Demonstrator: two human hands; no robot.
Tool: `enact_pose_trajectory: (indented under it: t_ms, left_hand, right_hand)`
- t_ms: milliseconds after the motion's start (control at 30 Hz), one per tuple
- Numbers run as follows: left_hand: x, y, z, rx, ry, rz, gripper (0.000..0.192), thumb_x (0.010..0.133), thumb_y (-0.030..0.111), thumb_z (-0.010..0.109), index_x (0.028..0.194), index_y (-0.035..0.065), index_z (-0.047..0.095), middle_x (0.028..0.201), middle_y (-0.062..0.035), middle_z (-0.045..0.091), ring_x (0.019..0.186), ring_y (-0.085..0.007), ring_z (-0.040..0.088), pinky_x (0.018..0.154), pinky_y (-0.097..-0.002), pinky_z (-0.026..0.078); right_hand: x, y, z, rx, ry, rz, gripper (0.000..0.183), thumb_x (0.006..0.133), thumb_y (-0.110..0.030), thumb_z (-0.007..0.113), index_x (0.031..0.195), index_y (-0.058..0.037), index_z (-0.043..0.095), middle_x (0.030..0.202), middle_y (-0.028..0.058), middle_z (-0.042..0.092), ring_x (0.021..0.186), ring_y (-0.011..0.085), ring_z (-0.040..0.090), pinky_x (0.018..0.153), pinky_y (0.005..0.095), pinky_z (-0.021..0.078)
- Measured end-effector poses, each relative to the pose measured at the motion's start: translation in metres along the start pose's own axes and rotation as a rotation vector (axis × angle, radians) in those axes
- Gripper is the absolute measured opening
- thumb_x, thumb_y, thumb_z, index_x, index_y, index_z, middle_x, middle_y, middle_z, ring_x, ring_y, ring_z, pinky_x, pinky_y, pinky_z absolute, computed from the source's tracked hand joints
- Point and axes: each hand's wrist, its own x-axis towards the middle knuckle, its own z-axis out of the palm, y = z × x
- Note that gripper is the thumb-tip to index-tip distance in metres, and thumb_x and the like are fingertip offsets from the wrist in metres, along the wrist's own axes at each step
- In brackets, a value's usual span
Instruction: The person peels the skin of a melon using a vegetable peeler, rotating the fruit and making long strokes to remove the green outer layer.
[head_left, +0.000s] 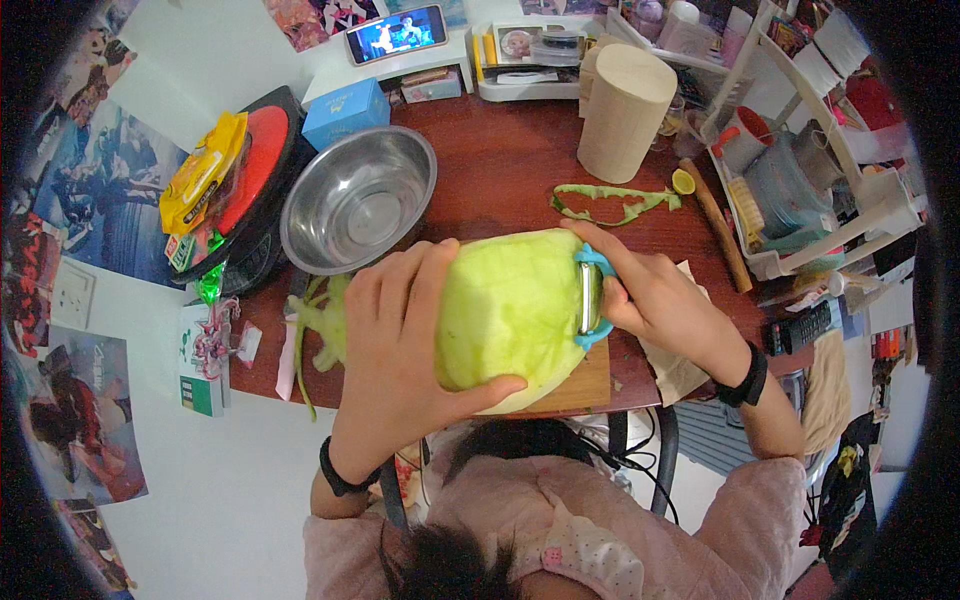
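Observation:
A large, pale green peeled melon or gourd (510, 307) rests over a wooden cutting board (596, 382) at the table's near edge. My left hand (397, 330) spreads over its left side, fingers on top and thumb along the near side, gripping it. In my right hand (652, 292) is a blue-framed peeler (590, 296), its metal blade against the melon's right end. My right index finger reaches onto the melon's upper edge. Green peel strips (319, 322) lie left of my left hand. Another long peel strip (619, 206) lies beyond the melon.
A stainless steel bowl (360, 199) stands at the back left, beside a blue box (346, 112). A beige cylinder (626, 112) stands at the back right. A wooden stick (716, 225) lies next to a white shelf rack (832, 232). A lit phone (396, 34) leans behind.

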Motion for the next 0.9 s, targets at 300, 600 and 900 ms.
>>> enact_pose_trajectory:
  t_ms: [300,600,900]
  left_hand:
    - [-0.004,-0.003,0.0,-0.013,-0.018,-0.029,0.109,0.054,0.054,0.085,0.139,0.0013,0.041,0.133,-0.0184,0.045,0.124,-0.0384,0.042,0.106,-0.0506,0.033]
    - [-0.012,-0.012,-0.001,-0.103,0.008,-0.147,0.109,0.054,0.05,0.086,0.14,0.0009,0.039,0.134,-0.0192,0.043,0.124,-0.0383,0.041,0.106,-0.0496,0.033]
    - [-0.017,-0.013,-0.005,-0.167,0.065,-0.088,0.1,0.063,0.048,0.083,0.142,0.0036,0.041,0.142,-0.0174,0.041,0.132,-0.0386,0.036,0.111,-0.0556,0.024]
  right_hand:
    - [0.0,-0.009,-0.003,0.032,-0.006,0.076,0.054,0.091,-0.016,0.051,0.142,-0.0044,0.038,0.066,0.023,0.061,0.057,0.0394,0.063,0.055,0.0499,0.0495]
    - [0.0,0.013,0.007,-0.04,-0.061,0.045,0.063,0.089,-0.018,0.054,0.146,-0.0092,0.028,0.06,0.02,0.058,0.053,0.0376,0.062,0.051,0.0499,0.0484]
    - [0.004,0.012,0.009,0.086,-0.001,0.025,0.062,0.086,-0.014,0.054,0.144,-0.0125,0.034,0.062,0.0211,0.058,0.051,0.0376,0.061,0.051,0.049,0.0498]
